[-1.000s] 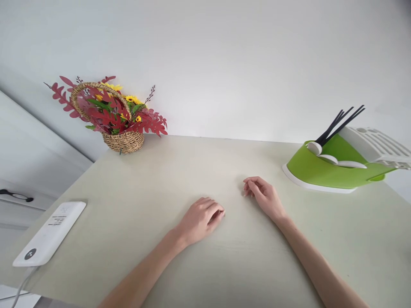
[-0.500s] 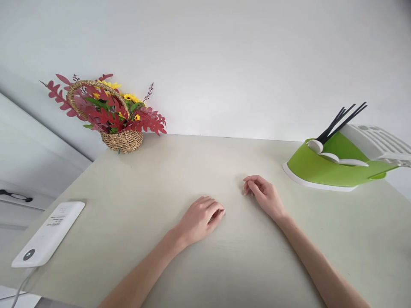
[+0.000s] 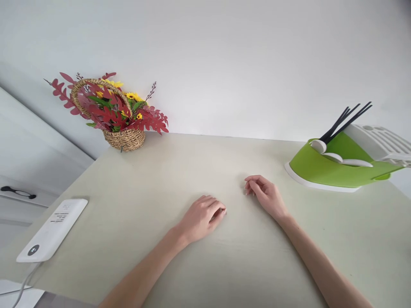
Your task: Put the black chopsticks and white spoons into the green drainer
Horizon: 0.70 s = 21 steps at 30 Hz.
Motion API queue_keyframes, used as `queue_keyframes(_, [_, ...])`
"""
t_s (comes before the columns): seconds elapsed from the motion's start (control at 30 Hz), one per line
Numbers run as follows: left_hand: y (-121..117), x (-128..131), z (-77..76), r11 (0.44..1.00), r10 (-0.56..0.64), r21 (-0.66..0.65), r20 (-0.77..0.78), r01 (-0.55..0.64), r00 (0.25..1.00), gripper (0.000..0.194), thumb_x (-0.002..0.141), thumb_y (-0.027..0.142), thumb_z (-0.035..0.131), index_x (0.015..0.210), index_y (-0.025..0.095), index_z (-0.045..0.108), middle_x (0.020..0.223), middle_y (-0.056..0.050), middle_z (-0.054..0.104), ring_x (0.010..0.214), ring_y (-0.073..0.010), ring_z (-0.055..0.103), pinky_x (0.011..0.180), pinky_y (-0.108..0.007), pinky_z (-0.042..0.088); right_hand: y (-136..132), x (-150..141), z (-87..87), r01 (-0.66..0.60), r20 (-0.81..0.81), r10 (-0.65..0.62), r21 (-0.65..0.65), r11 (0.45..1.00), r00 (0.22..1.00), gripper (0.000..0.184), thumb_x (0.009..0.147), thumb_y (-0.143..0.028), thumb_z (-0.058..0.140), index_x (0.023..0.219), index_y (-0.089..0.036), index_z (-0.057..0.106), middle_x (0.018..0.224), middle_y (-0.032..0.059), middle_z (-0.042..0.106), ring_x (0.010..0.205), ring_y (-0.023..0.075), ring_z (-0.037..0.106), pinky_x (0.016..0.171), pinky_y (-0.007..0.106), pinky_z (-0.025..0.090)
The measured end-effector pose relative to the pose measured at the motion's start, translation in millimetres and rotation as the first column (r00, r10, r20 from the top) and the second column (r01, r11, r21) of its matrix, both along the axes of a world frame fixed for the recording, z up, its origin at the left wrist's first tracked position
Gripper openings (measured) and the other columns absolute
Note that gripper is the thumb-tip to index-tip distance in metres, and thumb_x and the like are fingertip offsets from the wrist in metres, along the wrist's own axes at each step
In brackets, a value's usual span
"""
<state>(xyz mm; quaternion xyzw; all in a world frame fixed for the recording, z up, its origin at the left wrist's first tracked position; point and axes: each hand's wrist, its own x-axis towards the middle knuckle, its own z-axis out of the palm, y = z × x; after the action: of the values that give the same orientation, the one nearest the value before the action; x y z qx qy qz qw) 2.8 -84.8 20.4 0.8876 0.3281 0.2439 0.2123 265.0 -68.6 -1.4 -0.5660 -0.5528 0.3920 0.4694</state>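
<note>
My left hand (image 3: 203,218) rests palm down on the pale table (image 3: 192,167), its fingers loosely curled and the thumb tip near the index finger. To its right and a little farther back lies my right hand (image 3: 263,194) on its side, fingers bent in and thumb laid against them. A gap of bare tabletop separates the two hands. Nothing shows in either one, though the palms are mostly hidden. Nearest to my right hand is a green and white holder (image 3: 334,171) containing several thin dark sticks (image 3: 343,122) and white rounded pieces (image 3: 332,157).
A woven basket (image 3: 126,140) of red leaves and yellow flowers stands at the back left. On the left edge lies a white power strip-like device (image 3: 53,231) with a cable (image 3: 24,284). A wall (image 3: 224,68) closes off the back; white drawers with a black handle (image 3: 18,192) are beyond the left edge.
The view has shifted slightly, so the basket, white device and green holder appear a little farther right. Both hands keep their pose on the table.
</note>
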Motion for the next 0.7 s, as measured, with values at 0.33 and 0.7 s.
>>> queue_keyframes(0.33, [-0.1,-0.3,-1.0,1.0,-0.005,0.01,0.0,0.005,1.0,0.018,0.106,0.018,0.049,0.093,0.021,0.063,0.085,-0.001,0.07,0.079,-0.0158,0.061,0.085,-0.034,0.049,-1.3,1.0,-0.9,0.004,0.014,-0.004,-0.007,1.0,1.0,0.034,0.101,-0.053,0.055,0.105,-0.022,0.068,0.088,0.0043,0.071,0.078,0.018,0.066,0.077,0.035,0.05])
queue_keyframes(0.7, [-0.4,0.2,0.7,1.0,-0.005,0.01,-0.004,0.005,1.0,0.017,0.105,0.017,0.051,0.093,0.021,0.063,0.084,0.0,0.07,0.078,-0.0157,0.06,0.084,-0.033,0.048,-0.8,0.4,-0.2,0.011,0.028,-0.011,-0.017,1.0,1.0,0.035,0.1,-0.055,0.056,0.104,-0.023,0.068,0.087,0.0044,0.072,0.077,0.0182,0.066,0.076,0.035,0.05])
